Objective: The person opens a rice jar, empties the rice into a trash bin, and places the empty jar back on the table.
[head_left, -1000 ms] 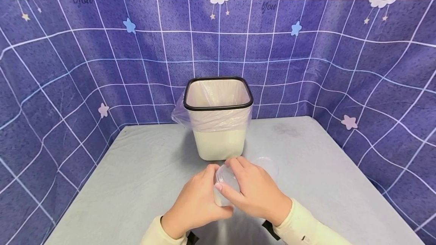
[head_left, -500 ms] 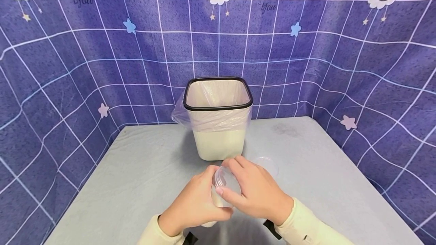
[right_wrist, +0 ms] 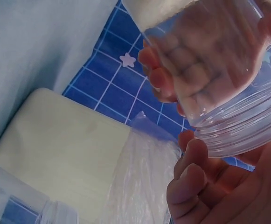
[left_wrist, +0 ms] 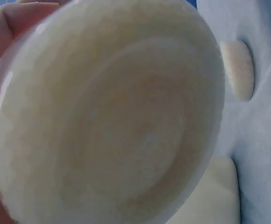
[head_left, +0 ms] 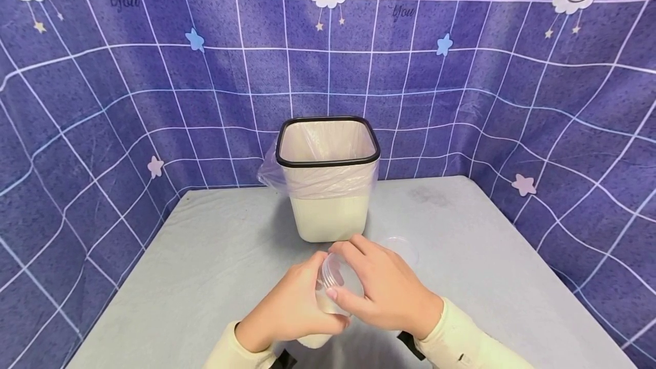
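Observation:
Both hands hold a clear screw-neck jar (head_left: 328, 295), tilted, its ridged neck toward my right hand. My left hand (head_left: 297, 306) wraps round its side; those fingers show through and beyond the clear wall in the right wrist view. With thumb and fingertips my right hand (head_left: 389, 286) grips the neck end. Whether a lid sits on it I cannot tell. A pale, grainy-looking layer (left_wrist: 140, 130) fills the base end, seen close up in the left wrist view. That pale end also shows below my left hand in the head view.
A cream bin (head_left: 330, 215) with a black rim and a clear bag stands behind the hands. To its right is another clear round container (head_left: 402, 239), with a pale layer (left_wrist: 239, 70) low down. Grey cloth (head_left: 215, 266) covers the table; blue grid-patterned cloth (head_left: 246, 73) surrounds it.
The jar has tilted further and its pale base end has come out below my left hand. My left hand has shifted slightly left; the right hand keeps nearly the same place.

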Motion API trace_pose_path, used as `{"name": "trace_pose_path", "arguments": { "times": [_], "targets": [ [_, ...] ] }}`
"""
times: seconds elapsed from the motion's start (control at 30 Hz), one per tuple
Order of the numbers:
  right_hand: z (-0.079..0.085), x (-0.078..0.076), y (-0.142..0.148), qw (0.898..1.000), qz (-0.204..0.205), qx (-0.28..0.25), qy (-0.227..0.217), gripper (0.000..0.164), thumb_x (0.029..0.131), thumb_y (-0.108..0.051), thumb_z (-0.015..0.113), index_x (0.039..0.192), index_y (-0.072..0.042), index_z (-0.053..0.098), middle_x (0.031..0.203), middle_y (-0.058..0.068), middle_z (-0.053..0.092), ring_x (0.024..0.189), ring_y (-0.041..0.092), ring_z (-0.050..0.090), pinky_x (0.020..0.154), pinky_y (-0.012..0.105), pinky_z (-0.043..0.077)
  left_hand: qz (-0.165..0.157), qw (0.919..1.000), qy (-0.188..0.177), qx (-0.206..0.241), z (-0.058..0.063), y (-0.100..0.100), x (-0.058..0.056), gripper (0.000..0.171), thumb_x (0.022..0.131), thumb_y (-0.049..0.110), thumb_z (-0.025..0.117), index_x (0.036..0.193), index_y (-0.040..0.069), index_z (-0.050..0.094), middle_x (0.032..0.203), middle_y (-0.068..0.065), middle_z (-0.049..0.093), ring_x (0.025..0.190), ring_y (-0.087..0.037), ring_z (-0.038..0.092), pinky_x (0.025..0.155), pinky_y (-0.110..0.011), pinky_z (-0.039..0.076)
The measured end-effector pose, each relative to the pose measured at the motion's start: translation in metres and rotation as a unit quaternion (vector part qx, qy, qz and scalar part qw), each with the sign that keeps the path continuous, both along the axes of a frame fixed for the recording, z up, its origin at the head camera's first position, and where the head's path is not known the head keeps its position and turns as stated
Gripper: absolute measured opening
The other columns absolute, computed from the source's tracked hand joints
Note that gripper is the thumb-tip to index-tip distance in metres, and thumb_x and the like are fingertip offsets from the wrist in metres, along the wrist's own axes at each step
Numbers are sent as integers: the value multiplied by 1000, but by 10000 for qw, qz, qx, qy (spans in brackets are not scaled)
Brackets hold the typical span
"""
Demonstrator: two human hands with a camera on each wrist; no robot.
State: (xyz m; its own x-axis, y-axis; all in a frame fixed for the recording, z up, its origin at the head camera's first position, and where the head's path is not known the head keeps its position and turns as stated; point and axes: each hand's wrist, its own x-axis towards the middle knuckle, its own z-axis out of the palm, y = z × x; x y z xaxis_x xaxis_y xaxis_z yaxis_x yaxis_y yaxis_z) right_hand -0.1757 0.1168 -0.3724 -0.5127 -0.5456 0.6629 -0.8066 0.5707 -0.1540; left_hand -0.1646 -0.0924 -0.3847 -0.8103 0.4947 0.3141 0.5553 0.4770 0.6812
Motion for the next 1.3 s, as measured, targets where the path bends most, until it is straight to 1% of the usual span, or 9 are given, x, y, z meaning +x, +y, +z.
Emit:
{"name": "trace_pose_path", "arguments": {
  "times": [0.23, 0.33, 0.43, 0.53, 0.7, 0.87, 0.97, 1.13, 1.3],
  "targets": [
    [1, -1, 0, 9996, 209, -73, 195, 44, 90, -52, 63, 123, -23, 64, 101, -13, 58, 81, 1, 54, 67, 20, 48, -464, 9987, -73, 201, 0, -4, -2, 61, 65, 25, 90, 115, 24, 56, 98, 14, 65, 86, -3, 64, 77, -30, 57],
    [1, -1, 0, 9994, 151, -32, 313, 48, 91, -55, 61, 126, -23, 64, 100, -13, 58, 80, 2, 54, 65, 21, 47, -467, 9987, -71, 209, 0, -4, -3, 61, 65, 24, 91, 115, 23, 55, 98, 14, 65, 86, -3, 65, 77, -27, 56],
    [1, -1, 2, 9993, -60, 73, 367, 56, 91, -61, 58, 132, -23, 63, 100, -12, 59, 79, 3, 56, 62, 23, 47, -246, 9997, -20, 63, -1, -2, -2, 61, 64, 26, 91, 113, 22, 54, 95, 14, 64, 83, -3, 63, 75, -25, 55],
    [1, 0, 3, 9989, -350, 186, 264, 64, 90, -66, 57, 138, -25, 60, 102, -11, 60, 78, 3, 56, 61, 25, 47, 100, 9998, 57, -140, -2, 0, -1, 64, 63, 30, 91, 115, 21, 54, 96, 14, 63, 81, -3, 62, 73, -23, 54],
    [3, 1, 5, 9977, -642, 228, -18, 63, 90, -68, 58, 140, -29, 57, 106, -11, 60, 79, 4, 56, 62, 27, 48, 694, 9957, 433, -435, -5, 5, 2, 75, 60, 36, 90, 124, 19, 55, 102, 13, 66, 82, -5, 63, 71, -23, 53],
    [3, 3, 4, 9957, -870, 262, -159, 61, 92, -67, 58, 139, -29, 58, 106, -12, 60, 80, 6, 58, 63, 29, 49, 1082, 9862, 1075, -642, -8, 9, 5, 78, 55, 38, 89, 123, 17, 56, 99, 16, 63, 81, -6, 61, 70, -23, 51],
    [3, 4, 2, 9933, -1082, 277, -281, 63, 94, -67, 57, 140, -25, 57, 109, -11, 62, 82, 7, 61, 65, 31, 50, 1217, 9782, 1523, -716, -10, 11, 6, 79, 52, 39, 89, 121, 16, 57, 97, 17, 61, 80, -5, 60, 70, -24, 52],
    [3, 5, -1, 9882, -1374, 340, -590, 67, 96, -67, 55, 142, -18, 58, 114, -7, 66, 86, 11, 66, 69, 33, 54, 1492, 9595, 2207, -916, -14, 13, 6, 80, 48, 42, 89, 116, 12, 59, 93, 13, 61, 79, -5, 59, 70, -26, 53],
    [2, 6, -4, 9856, -1376, 247, -952, 60, 96, -67, 55, 135, -22, 60, 112, -7, 67, 87, 11, 65, 72, 34, 55, 1777, 9402, 2666, -1153, -14, 15, 7, 83, 45, 45, 89, 114, 11, 59, 90, 9, 63, 77, -10, 59, 68, -29, 51]
  ]
}}
